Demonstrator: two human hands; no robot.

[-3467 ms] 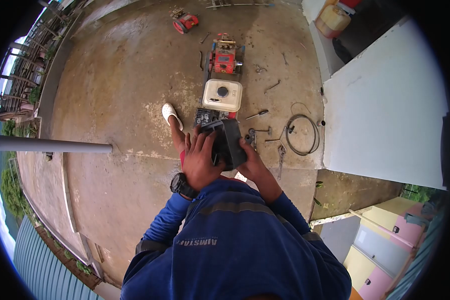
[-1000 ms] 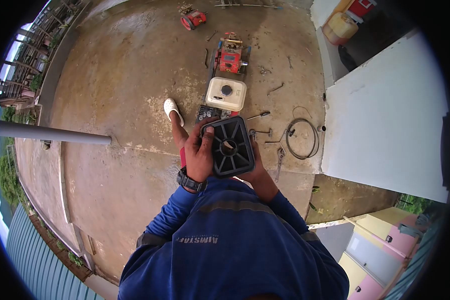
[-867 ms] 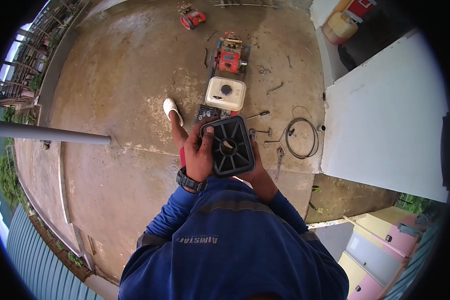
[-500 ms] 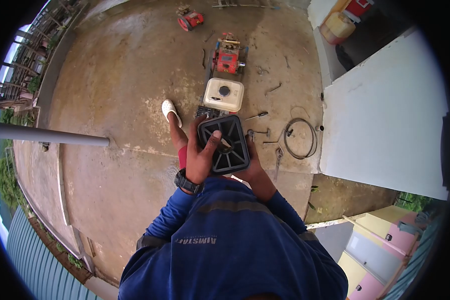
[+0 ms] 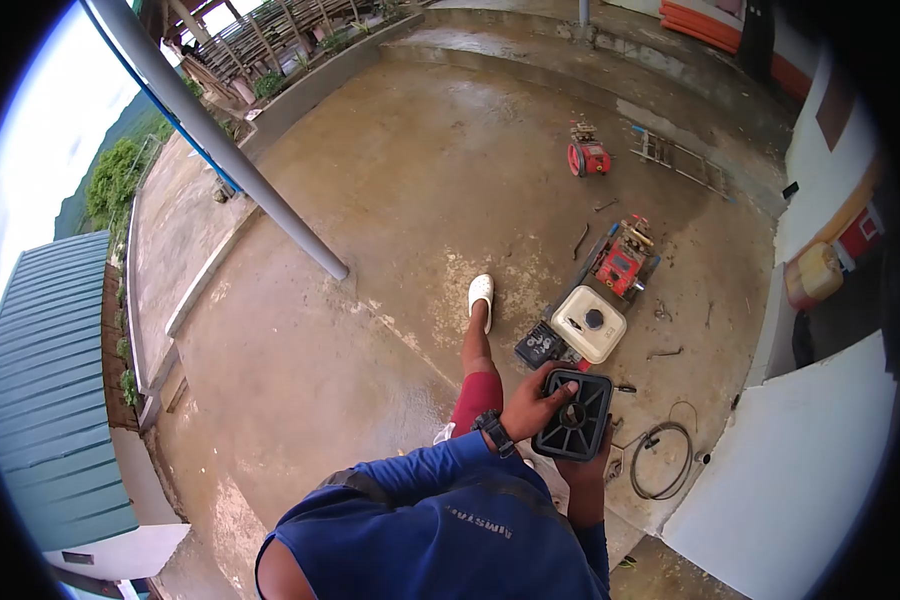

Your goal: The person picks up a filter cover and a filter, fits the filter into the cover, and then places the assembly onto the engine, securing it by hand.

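My left hand (image 5: 530, 408), a dark watch above it, grips the left side of a black square ribbed plastic cover (image 5: 590, 425) with a hole in its middle. The thumb lies across its top face. Under the lower right edge, my right hand (image 5: 584, 468) is closed on the same cover, its fingers partly hidden. Just beyond my hands, a small engine with a cream fuel tank (image 5: 589, 325) and a black cap stands on the concrete. A red pump (image 5: 620, 270) sits at its far end.
A coiled hose (image 5: 662, 460) lies on the right, near a white wall (image 5: 780, 460). Hand tools, one a bent wrench (image 5: 664, 353), are scattered by the engine. Farther off are another red machine (image 5: 589, 158) and a metal frame (image 5: 682, 160). A grey post (image 5: 240, 160) rises on the left.
My view has swung to the left, so the engine, cover and hands appear farther right and lower. Both hands still hold the cover.
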